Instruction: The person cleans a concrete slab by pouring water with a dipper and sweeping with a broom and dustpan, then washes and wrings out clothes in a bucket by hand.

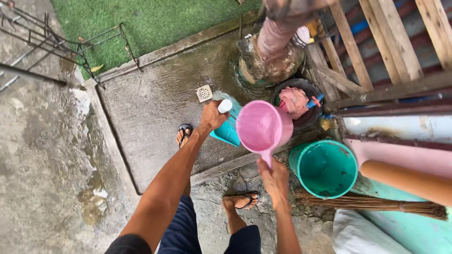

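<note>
My left hand (212, 117) grips a teal plastic bottle (229, 129) near its white cap (225, 106), holding it tilted above the wet concrete slab (155, 108). My right hand (274, 178) holds a pink plastic dipper (262, 126) by its handle, its open mouth facing up and toward me, right beside the bottle. The dipper looks empty inside. My feet in sandals (184, 133) (245, 201) stand at the slab's edge.
A teal bucket (325, 168) stands to the right, with a black tub (301, 101) holding a pink cloth behind it. A floor drain (204, 92), a pipe on a concrete base (268, 61), wooden slats (372, 51) and a broom (372, 203) are nearby. Grass and a wire rack lie upper left.
</note>
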